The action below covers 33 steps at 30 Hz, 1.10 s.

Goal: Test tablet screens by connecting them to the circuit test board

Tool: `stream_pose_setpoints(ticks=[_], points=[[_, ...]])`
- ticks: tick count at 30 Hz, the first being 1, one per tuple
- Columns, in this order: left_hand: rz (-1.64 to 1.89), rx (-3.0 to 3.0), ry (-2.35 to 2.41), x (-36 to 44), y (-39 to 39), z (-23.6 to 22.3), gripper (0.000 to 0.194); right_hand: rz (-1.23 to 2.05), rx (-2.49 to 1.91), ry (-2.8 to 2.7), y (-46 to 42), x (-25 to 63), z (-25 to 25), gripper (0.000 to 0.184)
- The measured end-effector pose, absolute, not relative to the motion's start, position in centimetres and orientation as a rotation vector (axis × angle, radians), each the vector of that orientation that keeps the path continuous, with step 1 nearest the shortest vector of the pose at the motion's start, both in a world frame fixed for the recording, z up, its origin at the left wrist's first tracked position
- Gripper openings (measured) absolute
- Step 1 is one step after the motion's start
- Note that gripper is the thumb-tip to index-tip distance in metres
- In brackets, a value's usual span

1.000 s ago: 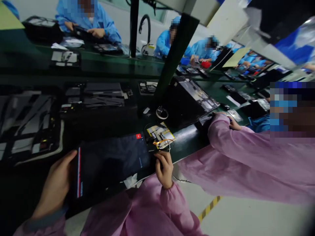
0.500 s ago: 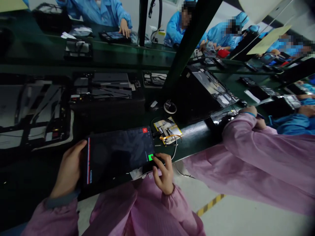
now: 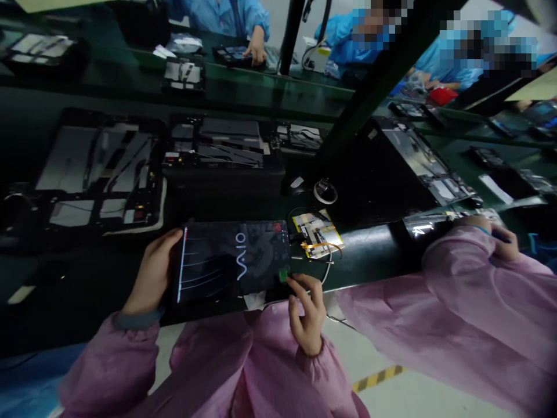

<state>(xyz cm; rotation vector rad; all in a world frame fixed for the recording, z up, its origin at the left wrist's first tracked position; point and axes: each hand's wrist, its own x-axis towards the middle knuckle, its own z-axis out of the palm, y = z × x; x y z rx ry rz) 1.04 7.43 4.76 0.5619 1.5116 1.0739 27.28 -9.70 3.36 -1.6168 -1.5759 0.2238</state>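
Observation:
A dark tablet lies in front of me at the bench's near edge, its lit screen showing a sideways VAIO logo. My left hand grips its left edge, thumb near the upper corner; the fingers beneath are hidden. At the lower right corner, a fingertip of my right hand rests at or just over a green square on the screen. The other fingers of that hand are apart and hold nothing. Just right of the tablet lies a yellow-edged board or battery pack with an orange ribbon cable.
Behind the tablet, opened tablet housings and a black stack line the bench. A white cable coil sits near a slanted dark post. To my right is a co-worker's pink sleeve; people in blue work across the bench.
The screen went from dark with bright red and green squares to a VAIO logo with pale curved lines, the squares dimmer. My view has swung left; both hands stay at the tablet.

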Motion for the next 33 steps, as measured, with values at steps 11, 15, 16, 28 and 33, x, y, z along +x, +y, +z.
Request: stream_pose_setpoints(ticks=[11,15,16,28,33], points=[[1.146,0.5,1.5,0.9,7.8,3.8,0.035,0.18,-1.636,-1.951,-4.5,24.5,4.9,0.046],[1.156,0.524,1.493,1.0,7.9,3.9,0.033,0.164,-1.626,-1.824,-3.2,25.0,5.6,0.045],[1.161,0.529,1.498,1.0,7.9,3.9,0.032,0.167,-1.609,-1.803,-3.4,25.2,5.7,0.044],[1.176,0.563,1.541,0.9,8.0,3.4,0.032,0.143,-1.641,-1.941,-4.9,25.2,5.0,0.047],[1.17,0.573,1.539,0.9,8.0,3.4,0.036,0.163,-1.581,-1.789,-3.6,25.9,5.9,0.038]])
